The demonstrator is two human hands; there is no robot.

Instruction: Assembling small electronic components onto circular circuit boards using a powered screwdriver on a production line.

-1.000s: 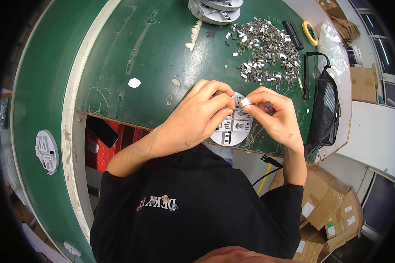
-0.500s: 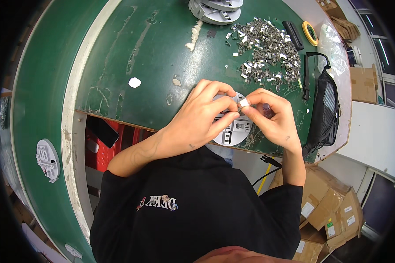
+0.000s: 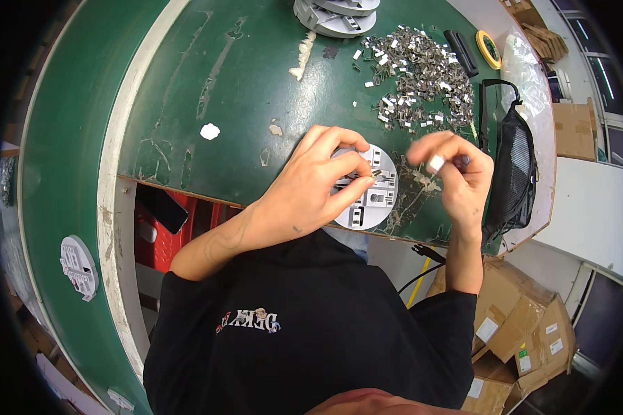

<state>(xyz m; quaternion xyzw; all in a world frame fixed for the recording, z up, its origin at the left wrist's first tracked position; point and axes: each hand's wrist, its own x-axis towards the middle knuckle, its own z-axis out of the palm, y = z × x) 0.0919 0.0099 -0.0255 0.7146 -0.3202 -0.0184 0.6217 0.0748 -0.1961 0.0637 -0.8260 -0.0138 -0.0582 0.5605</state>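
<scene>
A round light-grey plastic part [image 3: 379, 207] with moulded slots and ribs lies at the table's near edge. My left hand [image 3: 325, 176] rests over its left side, thumb and fingers pinched together at the part's middle. Small dark bits show by those fingertips, but what they pinch is hidden. Apart from the disc, to its right, my right hand [image 3: 460, 180] is raised with curled fingers and a blurred forefinger. A small white piece [image 3: 436, 164] shows at its thumb tip; whether it is held or wrapped on I cannot tell. Something dark purple sits among the curled fingers.
Small metal-and-white clips [image 3: 422, 83] lie heaped at the back right, near a yellow tape roll [image 3: 488, 50] and a black mesh bag [image 3: 516, 166]. Grey discs [image 3: 339, 19] are stacked at the back. Another grey part [image 3: 79, 266] lies on the green strip at left.
My right hand has moved right, away from the disc and my left hand, with the white piece along. My left hand has stayed on the disc.
</scene>
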